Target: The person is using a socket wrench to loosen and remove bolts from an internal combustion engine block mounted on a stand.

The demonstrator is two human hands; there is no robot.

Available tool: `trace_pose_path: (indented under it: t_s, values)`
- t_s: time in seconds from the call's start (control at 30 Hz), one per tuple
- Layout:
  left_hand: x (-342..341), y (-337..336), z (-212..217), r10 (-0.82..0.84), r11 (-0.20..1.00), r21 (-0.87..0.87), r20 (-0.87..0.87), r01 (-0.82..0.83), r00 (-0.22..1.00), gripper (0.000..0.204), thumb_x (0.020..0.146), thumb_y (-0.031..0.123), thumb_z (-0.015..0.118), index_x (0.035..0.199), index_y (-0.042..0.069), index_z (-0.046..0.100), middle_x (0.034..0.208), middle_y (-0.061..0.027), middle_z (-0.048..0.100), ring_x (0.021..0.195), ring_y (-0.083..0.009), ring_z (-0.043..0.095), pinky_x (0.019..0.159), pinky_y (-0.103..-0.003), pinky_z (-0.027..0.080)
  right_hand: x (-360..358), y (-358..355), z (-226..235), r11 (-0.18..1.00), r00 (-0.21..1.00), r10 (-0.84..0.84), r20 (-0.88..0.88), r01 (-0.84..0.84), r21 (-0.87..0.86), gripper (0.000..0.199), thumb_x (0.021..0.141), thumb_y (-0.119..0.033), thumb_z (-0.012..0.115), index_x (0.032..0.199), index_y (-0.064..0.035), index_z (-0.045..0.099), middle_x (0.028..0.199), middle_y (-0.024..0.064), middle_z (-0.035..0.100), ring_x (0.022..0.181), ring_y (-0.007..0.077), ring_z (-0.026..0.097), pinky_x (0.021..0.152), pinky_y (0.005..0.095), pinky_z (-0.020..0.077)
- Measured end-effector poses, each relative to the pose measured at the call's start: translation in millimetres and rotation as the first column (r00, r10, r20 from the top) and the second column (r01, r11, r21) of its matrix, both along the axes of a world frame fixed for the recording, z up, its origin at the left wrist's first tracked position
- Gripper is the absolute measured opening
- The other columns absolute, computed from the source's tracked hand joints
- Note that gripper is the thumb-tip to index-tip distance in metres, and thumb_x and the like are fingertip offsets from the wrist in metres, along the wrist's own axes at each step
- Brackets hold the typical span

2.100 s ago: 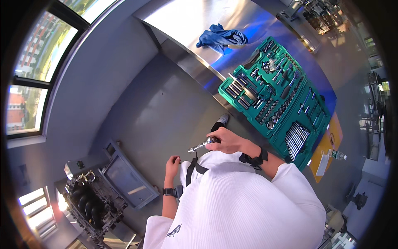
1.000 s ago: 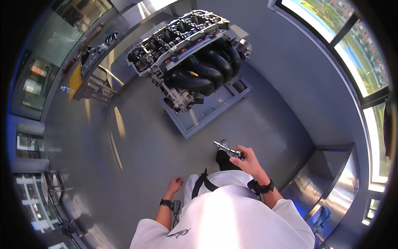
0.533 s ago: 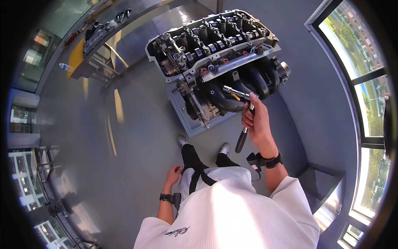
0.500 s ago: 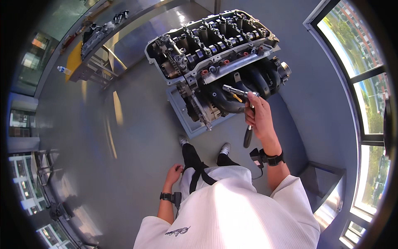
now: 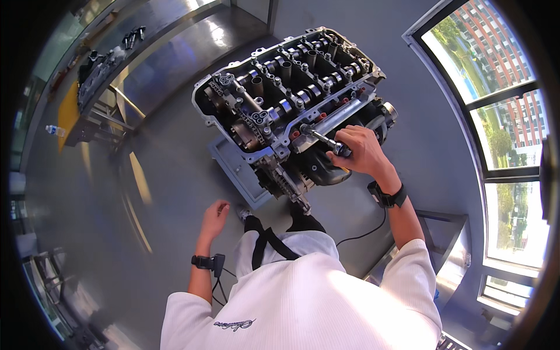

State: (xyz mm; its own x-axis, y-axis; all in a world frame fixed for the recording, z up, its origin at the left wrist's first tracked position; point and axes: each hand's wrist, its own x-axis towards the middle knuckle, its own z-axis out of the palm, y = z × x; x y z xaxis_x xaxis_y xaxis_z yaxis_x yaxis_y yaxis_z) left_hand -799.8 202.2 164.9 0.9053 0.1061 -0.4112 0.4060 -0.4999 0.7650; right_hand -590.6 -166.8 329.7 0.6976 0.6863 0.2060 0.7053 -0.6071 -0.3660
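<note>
On the engine (image 5: pixel 291 99), right hand (image 5: pixel 359 153) grips ratchet (image 5: pixel 324 140).

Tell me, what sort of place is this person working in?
Most likely a mechanical workshop or training room. A bare car engine sits on a low stand on the grey floor, the right hand holds a ratchet wrench against it, and a metal workbench with small parts stands behind. The left hand hangs free.

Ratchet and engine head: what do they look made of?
Ratchet: bright polished metal, likely chromed steel, with sharp glints along the shaft; its handle is hidden in the right hand. Engine head: dull silver-grey cast metal, probably aluminium, matte and rough-looking, with shinier machined parts inside.
</note>
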Motion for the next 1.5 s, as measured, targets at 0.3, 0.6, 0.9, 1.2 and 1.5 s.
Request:
trace_pose_path:
  t_s: [0.3,0.6,0.9,1.2,1.5]
  values:
    - [74,-128,97,-0.005,1.000,-0.021,0.356,0.014,0.935,0.010,0.083,0.005,0.060,0.092,0.002,0.062,0.080,-0.0113,0.064,0.067,-0.0224,0.062,0.060,-0.031,0.048,35,-25,-21,1.000,0.981,-0.018,-0.194,0.017,-0.008,0.034,0.075,-0.032,0.069,0.074,-0.0039,0.051,0.055,0.0089,0.050,0.052,0.0277,0.052,0.049,0.0350,0.0409]
    - [165,-253,141,-0.285,0.952,0.282,0.681,0.118,0.675,0.022,0.079,0.008,0.066,0.098,0.003,0.057,0.092,-0.0107,0.062,0.078,-0.0280,0.059,0.065,-0.034,0.049,53,-63,-29,0.960,0.963,0.266,-0.046,-0.269,-0.076,0.039,0.077,-0.039,0.067,0.081,-0.0045,0.048,0.065,0.0084,0.057,0.059,0.0264,0.059,0.052,0.0351,0.0447]
    - [166,-292,133,-0.017,0.999,0.032,0.514,0.001,0.857,0.035,0.082,0.026,0.068,0.105,0.004,0.054,0.085,-0.0110,0.062,0.078,-0.0247,0.062,0.067,-0.032,0.049,49,-79,-23,0.961,0.897,0.263,-0.355,-0.277,0.012,0.039,0.079,-0.029,0.066,0.090,0.0004,0.043,0.071,0.0145,0.057,0.073,0.0319,0.060,0.059,0.0381,0.0471]
    - [170,-295,132,0.175,0.983,-0.125,0.460,-0.131,0.871,0.024,0.084,0.020,0.066,0.100,0.004,0.060,0.079,-0.0089,0.063,0.073,-0.0179,0.063,0.064,-0.028,0.048,41,-89,-17,0.952,0.915,0.286,-0.285,-0.239,0.189,0.037,0.080,-0.016,0.064,0.110,0.0002,0.048,0.089,0.0132,0.060,0.081,0.0312,0.058,0.070,0.0379,0.0472]
    - [163,-277,121,0.055,0.982,0.103,0.643,-0.158,0.764,0.016,0.082,0.017,0.064,0.094,0.007,0.061,0.076,-0.0089,0.061,0.069,-0.0254,0.059,0.067,-0.035,0.045,60,-97,-25,0.962,0.954,0.273,-0.121,-0.273,0.018,0.025,0.073,-0.009,0.066,0.098,-0.0068,0.060,0.079,0.0060,0.057,0.071,0.0216,0.057,0.062,0.0319,0.0423]
